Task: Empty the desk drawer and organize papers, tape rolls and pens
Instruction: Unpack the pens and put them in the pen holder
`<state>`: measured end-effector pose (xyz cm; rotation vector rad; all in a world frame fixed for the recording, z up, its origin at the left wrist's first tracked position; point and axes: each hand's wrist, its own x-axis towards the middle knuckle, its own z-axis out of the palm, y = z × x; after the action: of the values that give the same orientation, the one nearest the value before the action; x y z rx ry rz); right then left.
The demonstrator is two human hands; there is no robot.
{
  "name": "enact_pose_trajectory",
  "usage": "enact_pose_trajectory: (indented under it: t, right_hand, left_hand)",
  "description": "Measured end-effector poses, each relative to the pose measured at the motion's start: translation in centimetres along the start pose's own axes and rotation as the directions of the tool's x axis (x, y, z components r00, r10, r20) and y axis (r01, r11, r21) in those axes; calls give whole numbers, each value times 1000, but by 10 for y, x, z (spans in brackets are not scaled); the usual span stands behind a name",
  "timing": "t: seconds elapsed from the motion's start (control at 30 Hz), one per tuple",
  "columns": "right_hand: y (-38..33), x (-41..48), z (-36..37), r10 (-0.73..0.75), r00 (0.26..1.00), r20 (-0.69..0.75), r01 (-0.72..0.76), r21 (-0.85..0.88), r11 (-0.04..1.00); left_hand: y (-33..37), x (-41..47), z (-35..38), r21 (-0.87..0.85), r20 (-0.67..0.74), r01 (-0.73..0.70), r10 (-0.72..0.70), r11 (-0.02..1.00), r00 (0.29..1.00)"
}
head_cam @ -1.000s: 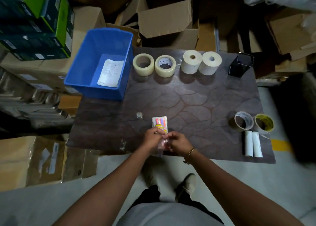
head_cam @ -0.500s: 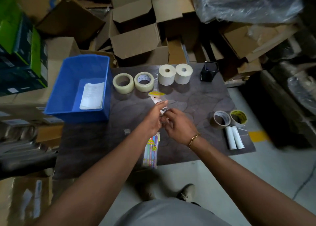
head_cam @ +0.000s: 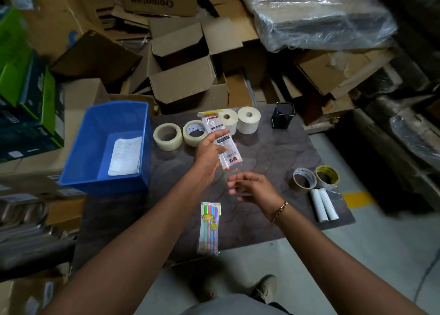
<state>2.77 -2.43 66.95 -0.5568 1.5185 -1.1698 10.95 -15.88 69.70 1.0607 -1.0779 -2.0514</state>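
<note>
My left hand (head_cam: pixel 209 152) holds a clear plastic pen packet (head_cam: pixel 223 143) up above the dark table (head_cam: pixel 273 152), its printed header pointing away from me. Just below the packet's lower end, my right hand (head_cam: pixel 252 186) has its fingers curled; whether it grips anything is unclear. A second packet of coloured pens (head_cam: pixel 210 226) lies flat near the front edge. Two clear tape rolls (head_cam: pixel 167 137) and two white paper rolls (head_cam: pixel 247 120) line the back. Papers (head_cam: pixel 125 156) lie in the blue bin (head_cam: pixel 95 133).
A black mesh pen holder (head_cam: pixel 283 115) stands at the back right. Two more tape rolls (head_cam: pixel 303 180) and two small white rolls (head_cam: pixel 323 204) sit at the right edge. Cardboard boxes (head_cam: pixel 185 81) crowd behind the table, green boxes on the left.
My left hand has lifted the clear packet up and away from me. My right hand has dropped away from it. The coloured pen packet stays on the table.
</note>
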Motion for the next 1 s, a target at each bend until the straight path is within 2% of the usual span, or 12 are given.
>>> enact_pose_trajectory:
  t: [0.1, 0.2, 0.3, 0.43, 0.57, 0.77, 0.87, 1.0]
  right_hand:
    - [-10, 5, 0, 109, 992, 57, -116, 157, 981]
    - [-20, 8, 3, 122, 990, 65, -136, 286, 949]
    - [-24, 11, 3, 118, 989, 85, -140, 340, 930]
    - [-21, 14, 2, 113, 989, 93, -137, 319, 938]
    - [-9, 14, 0, 131, 988, 78, -145, 220, 965]
    - [-8, 21, -3, 152, 988, 40, -157, 197, 968]
    - [-11, 24, -4, 138, 990, -27, -128, 241, 962]
    - [1, 22, -22, 207, 960, -188, -168, 203, 965]
  left_hand:
    - [2, -6, 10, 42, 36, -59, 58, 997, 998]
    - [5, -15, 21, 71, 75, -83, 78, 994, 994]
    - [8, -20, 24, 116, 87, -87, 77, 989, 993]
    - [15, -19, 26, 162, 89, -114, 100, 980, 991]
    - [26, -4, 25, 139, 66, -133, 125, 981, 990]
    - [8, 0, 32, 198, 68, -89, 77, 976, 995]
    - [-24, -1, 38, 242, 74, -49, 32, 969, 997]
    - [-56, 8, 52, 268, 69, 14, -34, 963, 997]
